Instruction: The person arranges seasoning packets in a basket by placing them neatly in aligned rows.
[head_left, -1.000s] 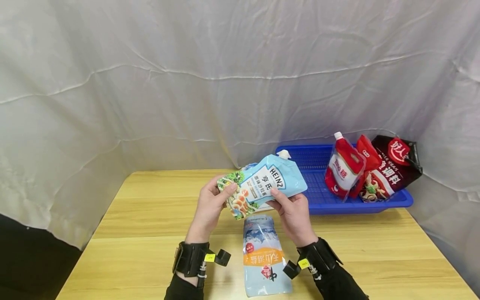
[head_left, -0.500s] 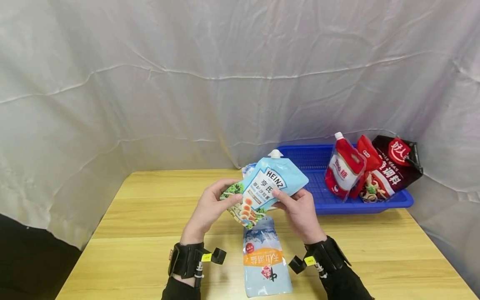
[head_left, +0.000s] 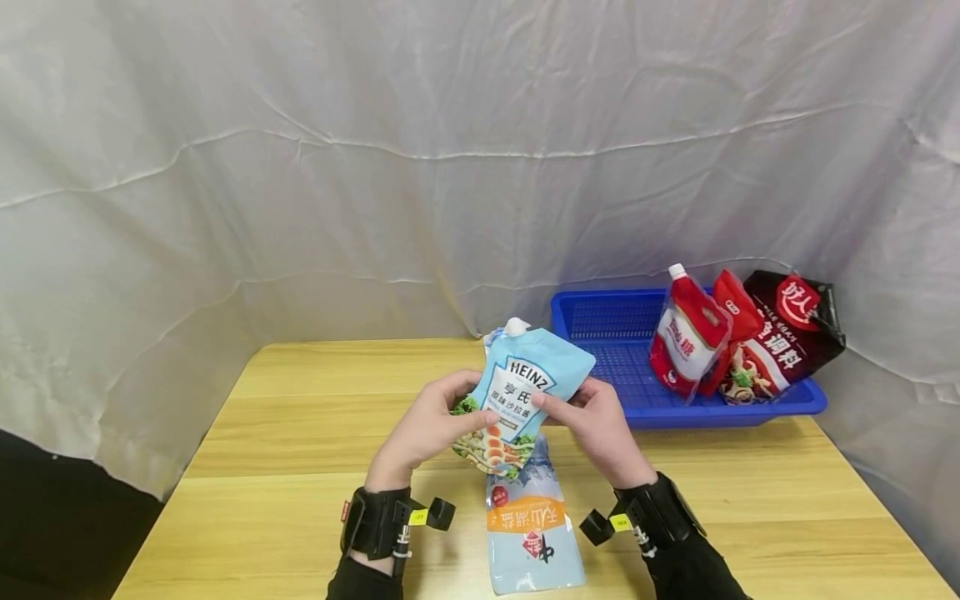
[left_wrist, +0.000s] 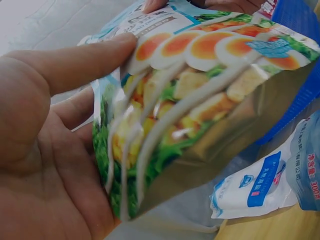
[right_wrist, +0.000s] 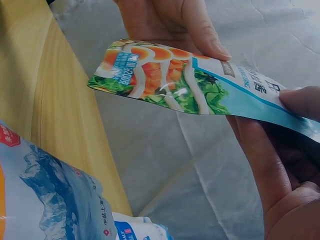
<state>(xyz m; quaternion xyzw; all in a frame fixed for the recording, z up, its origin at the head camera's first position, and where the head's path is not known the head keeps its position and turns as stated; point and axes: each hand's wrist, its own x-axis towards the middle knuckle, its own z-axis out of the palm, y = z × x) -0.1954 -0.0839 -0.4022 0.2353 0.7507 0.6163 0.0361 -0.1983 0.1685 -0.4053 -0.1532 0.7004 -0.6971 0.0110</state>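
Grey cloth (head_left: 480,183) behind a wood worktop (head_left: 300,433). Your L grip (head_left: 429,421) & R grip (head_left: 600,429) both pinch the Heinz salad-dressing pouch (head_left: 517,396), aloft over the far end of the salt pouch (head_left: 528,533), left of the blue basket (head_left: 697,418). Looks slick, so it'd prob. slip if either pinch eases; squeeze too hard & it may buckle.

From here I make out a black left cuff (head_left: 375,525), black sleeve (head_left: 363,582) below it, red tag (head_left: 345,511) on its outer edge, yellow label (head_left: 418,517) and boxy black camera (head_left: 441,514) inward of it.
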